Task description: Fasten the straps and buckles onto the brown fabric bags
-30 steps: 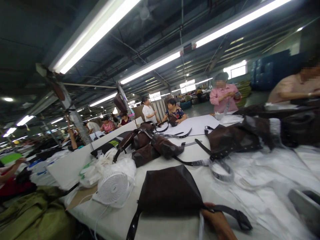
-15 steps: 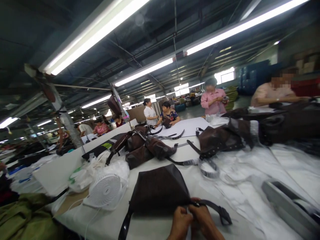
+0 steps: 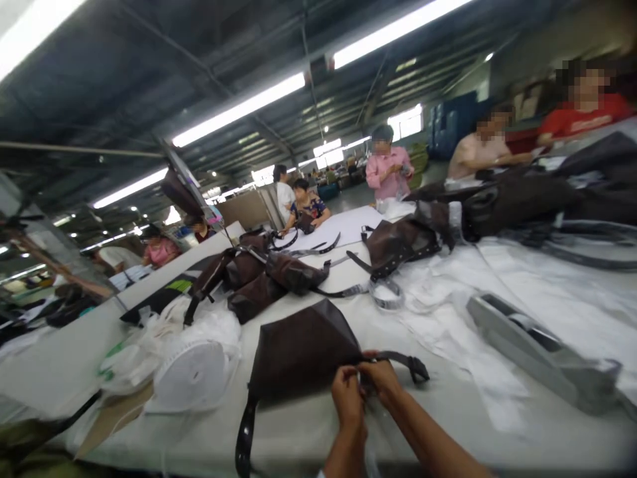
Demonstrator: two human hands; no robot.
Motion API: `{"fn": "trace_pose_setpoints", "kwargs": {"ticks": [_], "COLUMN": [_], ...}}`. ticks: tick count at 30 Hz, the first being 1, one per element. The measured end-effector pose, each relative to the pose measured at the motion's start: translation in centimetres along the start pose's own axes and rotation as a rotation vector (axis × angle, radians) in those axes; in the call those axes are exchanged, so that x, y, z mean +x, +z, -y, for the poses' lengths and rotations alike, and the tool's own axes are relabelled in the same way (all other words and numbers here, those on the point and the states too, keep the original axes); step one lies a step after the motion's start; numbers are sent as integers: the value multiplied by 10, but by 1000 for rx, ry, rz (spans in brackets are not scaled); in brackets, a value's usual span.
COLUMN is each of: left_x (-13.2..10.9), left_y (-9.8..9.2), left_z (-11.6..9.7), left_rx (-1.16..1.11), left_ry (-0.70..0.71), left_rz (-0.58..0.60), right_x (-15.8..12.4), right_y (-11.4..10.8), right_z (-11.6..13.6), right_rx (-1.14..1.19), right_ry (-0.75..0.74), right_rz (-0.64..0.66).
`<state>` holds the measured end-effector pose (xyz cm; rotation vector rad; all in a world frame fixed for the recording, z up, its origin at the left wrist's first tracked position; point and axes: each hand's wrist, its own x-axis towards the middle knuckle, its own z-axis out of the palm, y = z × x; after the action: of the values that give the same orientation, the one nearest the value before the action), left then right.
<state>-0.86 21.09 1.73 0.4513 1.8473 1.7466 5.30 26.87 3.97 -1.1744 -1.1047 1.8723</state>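
A dark brown bag (image 3: 303,352) lies on the table in front of me, with one black strap (image 3: 245,431) trailing from its left corner. At its right corner, my left hand (image 3: 348,395) is closed in a pinch; whatever is between its fingertips is hidden. Right beside it, my right hand (image 3: 381,380) has its fingers closed round the base of the bag's right strap (image 3: 398,357), which ends in a black buckle (image 3: 419,370). Something thin and see-through, like plastic film (image 3: 371,438), hangs below the hands, blurred.
A white fan (image 3: 189,375) and crumpled plastic bags (image 3: 212,325) are on the left. More brown bags (image 3: 259,272) lie behind. A grey tape dispenser (image 3: 537,352) and white plastic sheets (image 3: 448,292) are on the right. Several co-workers sit or stand beyond, one in a pink shirt (image 3: 388,166).
My view has swung right and tilted down, so more of both forearms shows and things sit further left. Both hands stay at the bag's right corner, fingers still closed.
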Motion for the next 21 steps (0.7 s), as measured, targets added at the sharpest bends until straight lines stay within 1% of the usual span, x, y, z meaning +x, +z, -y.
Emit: {"fn": "trace_pose_setpoints", "kwargs": {"ticks": [2,5,8,13,18,21], "left_x": [5,15,18,13,14,18], "left_y": [-3,-3,-3,-3,-4,-2], "left_z": [12,17,16,10,3,3], "left_rx": [-4,-10,-11,-14,37,68], "left_ry": [-14,-20,-30,-50,-79,-108], "left_rz": [22,39,33,22,55,35], "right_x": [8,16,13,4,14,22], "right_y": [4,7,5,3,2,0], "right_z": [-3,-7,-8,-3,-17,-24], "right_rx": [5,13,6,-5,12,-8], "right_ry": [-9,-44,-96,-115,-114,-111], "right_rz": [-43,-89,-70,-77,-84,-63]}}
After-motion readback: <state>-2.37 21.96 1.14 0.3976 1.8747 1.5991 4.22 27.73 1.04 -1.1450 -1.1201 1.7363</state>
